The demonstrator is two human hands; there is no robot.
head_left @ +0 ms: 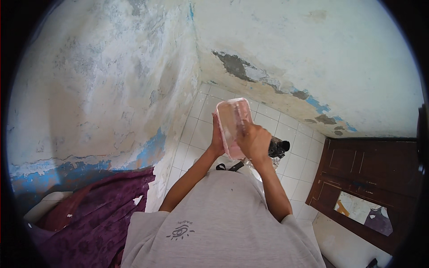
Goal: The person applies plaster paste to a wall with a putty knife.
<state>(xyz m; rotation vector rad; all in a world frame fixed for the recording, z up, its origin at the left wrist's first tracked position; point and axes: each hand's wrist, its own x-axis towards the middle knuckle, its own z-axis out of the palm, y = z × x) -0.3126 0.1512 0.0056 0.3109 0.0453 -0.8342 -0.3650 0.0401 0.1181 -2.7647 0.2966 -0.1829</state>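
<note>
A pink rectangular plastic tub (227, 149) with a whitish rim is tilted up in front of my chest. My left hand (216, 138) grips its left side, fingers along the outer wall. The inside looks beige and smeared. My right hand (255, 142) is closed over the tub's right part, fingers pointing into it. Blur around the fingertips hides what they hold, if anything. Just right of that hand, lower down, is a black object with a round end (284, 145) beside something silvery and crinkled (276, 161); I cannot tell what they are.
White floor tiles (208, 109) lie below, between two peeling walls (111, 80) that meet in a corner. Dark brown wooden furniture (357, 165) with a mirror-like panel (364, 212) stands at the right. Purple cloth (96, 219) hangs at the lower left.
</note>
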